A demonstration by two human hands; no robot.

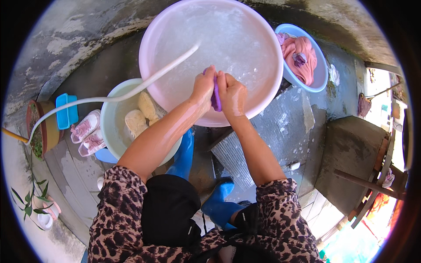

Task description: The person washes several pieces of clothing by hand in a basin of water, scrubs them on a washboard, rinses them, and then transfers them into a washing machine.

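Note:
My left hand (203,86) and my right hand (233,93) are closed side by side on a wet purple cloth (216,95), above the near part of a large pink basin (144,62). Cloudy, sudsy water fills the basin. A white hose (164,69) runs in over the rim from the left, its end over the water. Most of the cloth is hidden inside my fists. Both forearms are wet.
A pale green basin (108,121) at the left holds water and yellowish items (135,121). Right stands a blue basin (324,70) of pink cloth (301,54). A ribbed slab (236,157), pink-white sneakers (88,128), a blue plastic basket (66,111) and a potted plant (49,128) are around.

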